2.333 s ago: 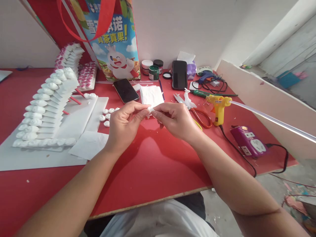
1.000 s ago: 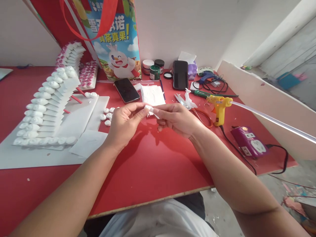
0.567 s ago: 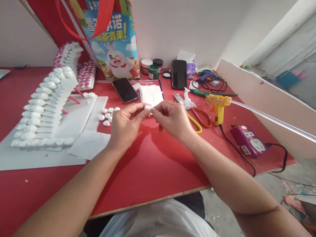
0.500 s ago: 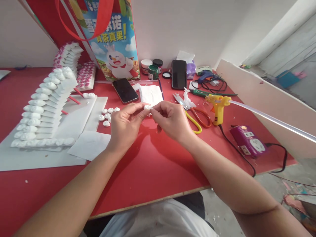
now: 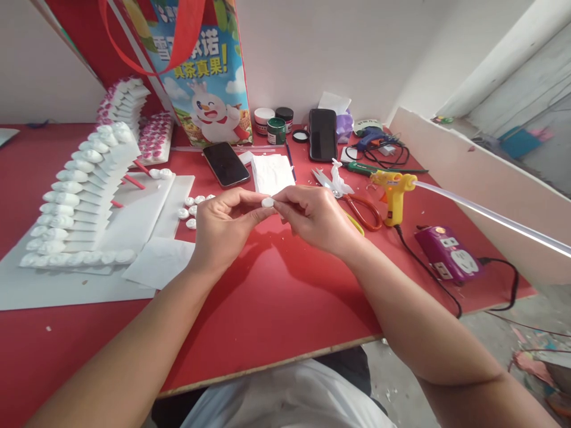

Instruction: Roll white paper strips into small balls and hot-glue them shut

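Observation:
A small white rolled piece [image 5: 267,203] is pinched between both hands above the red table [image 5: 267,309]. My left hand [image 5: 227,223] grips its left side with thumb and fingertips. On its right side, my right hand [image 5: 314,217] pinches it the same way. A stack of white paper squares [image 5: 272,172] lies just behind the fingers. Left of my left hand sit several small white rosettes [image 5: 191,223], partly hidden by that hand. A folded white sheet [image 5: 163,261] lies near my left wrist.
A white model with rosette rows [image 5: 82,196] stands at left. Behind are a phone [image 5: 226,163], a second phone [image 5: 323,135], paint jars [image 5: 276,131] and a bag [image 5: 209,89]. Scissors [image 5: 363,211], a yellow glue gun [image 5: 395,196] and a purple power socket [image 5: 448,252] are at right.
The white piece has turned and now shows a flat, round face, slightly lower than before. My right hand covers more of the scissors' yellow handle.

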### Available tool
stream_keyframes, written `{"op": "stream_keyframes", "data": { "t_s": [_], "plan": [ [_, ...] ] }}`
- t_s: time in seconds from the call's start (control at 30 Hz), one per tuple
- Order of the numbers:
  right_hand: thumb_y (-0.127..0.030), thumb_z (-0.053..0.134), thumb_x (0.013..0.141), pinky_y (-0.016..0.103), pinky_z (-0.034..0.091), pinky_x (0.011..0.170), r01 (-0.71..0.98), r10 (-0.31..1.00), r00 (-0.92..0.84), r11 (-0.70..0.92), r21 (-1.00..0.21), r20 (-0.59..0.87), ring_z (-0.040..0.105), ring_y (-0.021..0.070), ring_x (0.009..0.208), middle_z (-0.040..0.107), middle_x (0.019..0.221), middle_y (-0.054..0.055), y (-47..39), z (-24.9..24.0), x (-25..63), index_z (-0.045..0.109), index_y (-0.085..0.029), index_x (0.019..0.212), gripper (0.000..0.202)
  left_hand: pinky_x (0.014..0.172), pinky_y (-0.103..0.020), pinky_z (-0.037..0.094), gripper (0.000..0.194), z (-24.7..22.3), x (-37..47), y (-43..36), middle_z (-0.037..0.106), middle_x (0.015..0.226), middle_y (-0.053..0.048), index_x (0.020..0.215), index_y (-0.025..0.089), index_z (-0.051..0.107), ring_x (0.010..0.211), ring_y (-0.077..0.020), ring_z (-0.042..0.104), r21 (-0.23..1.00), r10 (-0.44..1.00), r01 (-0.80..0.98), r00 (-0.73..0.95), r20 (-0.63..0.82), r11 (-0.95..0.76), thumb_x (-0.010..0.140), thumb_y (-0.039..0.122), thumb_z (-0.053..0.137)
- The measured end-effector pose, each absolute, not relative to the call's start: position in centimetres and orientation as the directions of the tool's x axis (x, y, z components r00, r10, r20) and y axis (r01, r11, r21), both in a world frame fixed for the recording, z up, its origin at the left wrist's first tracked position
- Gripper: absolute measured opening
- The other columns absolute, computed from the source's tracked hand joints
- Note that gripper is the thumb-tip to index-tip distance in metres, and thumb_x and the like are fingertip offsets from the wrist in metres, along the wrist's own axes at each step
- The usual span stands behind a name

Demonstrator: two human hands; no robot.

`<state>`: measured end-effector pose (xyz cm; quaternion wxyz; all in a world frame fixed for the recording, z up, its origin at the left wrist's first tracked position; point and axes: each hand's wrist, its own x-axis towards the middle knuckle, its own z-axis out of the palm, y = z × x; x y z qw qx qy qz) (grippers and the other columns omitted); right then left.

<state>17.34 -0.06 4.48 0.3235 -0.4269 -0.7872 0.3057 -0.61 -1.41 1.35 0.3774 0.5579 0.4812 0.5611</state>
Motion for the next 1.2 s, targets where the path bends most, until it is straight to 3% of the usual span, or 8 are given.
{"op": "stream_keyframes", "data": {
  "t_s": [0.23, 0.4, 0.53, 0.63, 0.8, 1.0, 1.2],
  "plan": [
    [-0.033, 0.057, 0.101, 0.025, 0.041, 0.064, 0.458, 0.883, -0.431, 0.391, -0.798, 0.184, 0.056, 0.0120, 0.065, 0.064, 0.074, 0.002, 0.2, 4.5, 17.6, 0.070, -0.016, 0.087, 0.026, 0.079, -0.036, 0.062, 0.028, 1.7, -0.6, -1.5, 0.081, 0.086, -0.004, 0.086, 0.022, 0.082, 0.080, -0.0234, 0.075, 0.974, 0.974, 0.110, -0.083, 0.209, -0.200, 0.073, 0.044, 0.090],
    [-0.040, 0.067, 0.095, 0.025, 0.043, 0.055, 0.356, 0.898, -0.424, 0.283, -0.891, 0.116, 0.054, 0.0096, 0.053, 0.060, 0.069, -0.001, 0.9, 4.7, 18.2, 0.071, -0.015, 0.084, 0.028, 0.085, -0.034, 0.060, 0.029, 1.7, -1.1, -1.5, 0.081, 0.098, -0.006, 0.108, 0.023, 0.083, 0.089, -0.0225, 0.074, 0.968, 0.975, 0.127, 0.077, 0.210, -0.218, 0.085, 0.041, 0.081],
    [-0.029, 0.067, 0.094, 0.025, 0.047, 0.054, 0.296, 0.892, -0.449, 0.203, -0.933, 0.052, 0.054, 0.0093, 0.051, 0.059, 0.067, -0.001, 1.1, 4.8, 18.2, 0.070, -0.015, 0.081, 0.020, 0.075, -0.031, 0.057, 0.026, 1.8, -1.4, -1.3, 0.079, 0.085, -0.004, 0.108, 0.023, 0.083, 0.074, -0.0188, 0.070, 0.951, 0.972, 0.206, 0.099, 0.214, -0.231, 0.089, 0.039, 0.076],
    [-0.021, 0.064, 0.093, 0.025, 0.046, 0.052, 0.299, 0.899, -0.436, 0.193, -0.934, 0.046, 0.054, 0.0090, 0.049, 0.058, 0.064, -0.002, 1.0, 4.9, 17.9, 0.069, -0.014, 0.078, 0.017, 0.078, -0.030, 0.057, 0.022, 2.0, -1.3, -1.3, 0.079, 0.091, -0.004, 0.105, 0.023, 0.083, 0.078, -0.0190, 0.071, 0.935, 0.963, 0.237, 0.122, 0.242, -0.265, 0.091, 0.037, 0.073],
    [-0.028, 0.067, 0.093, 0.025, 0.044, 0.051, 0.338, 0.930, -0.368, 0.149, -0.929, 0.015, 0.054, 0.0099, 0.049, 0.060, 0.063, -0.002, 0.8, 4.8, 17.5, 0.069, -0.015, 0.078, 0.019, 0.083, -0.030, 0.056, 0.027, 1.7, -0.8, -1.3, 0.079, 0.094, -0.006, 0.104, 0.020, 0.081, 0.085, -0.0201, 0.071, 0.966, 0.978, 0.156, 0.066, 0.197, -0.205, 0.089, 0.042, 0.076],
    [-0.028, 0.067, 0.091, 0.025, 0.034, 0.052, 0.492, 0.954, -0.273, 0.250, -0.834, 0.125, 0.048, 0.0112, 0.056, 0.058, 0.061, -0.001, 0.6, 4.3, 17.4, 0.070, -0.017, 0.078, 0.017, 0.080, -0.028, 0.053, 0.026, 0.7, -0.7, -0.7, 0.079, 0.093, -0.006, 0.099, 0.019, 0.081, 0.081, -0.0165, 0.066, 0.995, 0.993, -0.032, 0.071, 0.093, -0.091, 0.085, 0.041, 0.080],
    [-0.025, 0.062, 0.092, 0.026, 0.031, 0.059, 0.592, 0.926, -0.247, 0.377, -0.713, 0.285, 0.042, 0.0102, 0.057, 0.055, 0.061, -0.002, 0.0, 3.6, 16.7, 0.065, -0.017, 0.072, 0.022, 0.077, -0.029, 0.054, 0.032, 1.0, -0.3, -1.1, 0.078, 0.090, -0.006, 0.098, 0.018, 0.080, 0.080, -0.0181, 0.068, 0.993, 0.994, 0.027, -0.002, 0.113, -0.113, 0.083, 0.047, 0.081]
  ]
}}
